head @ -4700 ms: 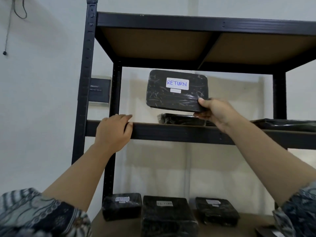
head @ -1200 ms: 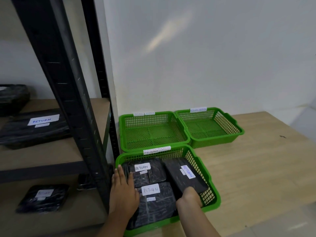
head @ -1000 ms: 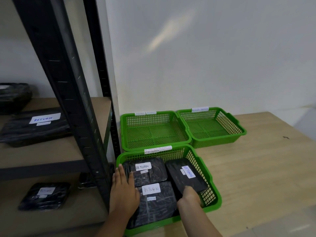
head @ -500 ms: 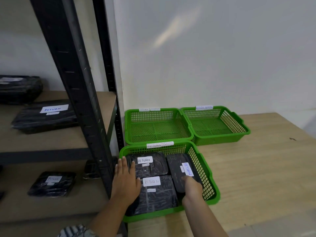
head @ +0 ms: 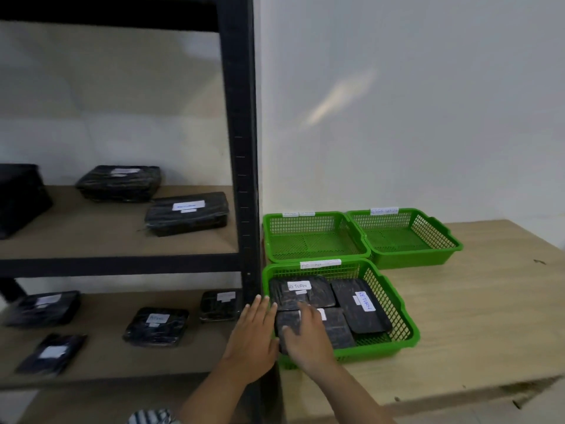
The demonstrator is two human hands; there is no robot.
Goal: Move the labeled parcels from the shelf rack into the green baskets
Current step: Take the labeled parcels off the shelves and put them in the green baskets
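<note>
Parcels (head: pixel 360 304): three in near basket (head: pixel 382 351); left hand (head: pixel 253 335), right hand (head: pixel 305 335) flat, gripping nothing.

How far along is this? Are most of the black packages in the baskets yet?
Not most. Done: three parcels lie in the near green basket. In hand: the right hand rests on the front parcel there, the left hand open by the rim. Left: at least six wrapped parcels sit on the shelf rack, and the far left basket and far right basket show bare mesh.
</note>
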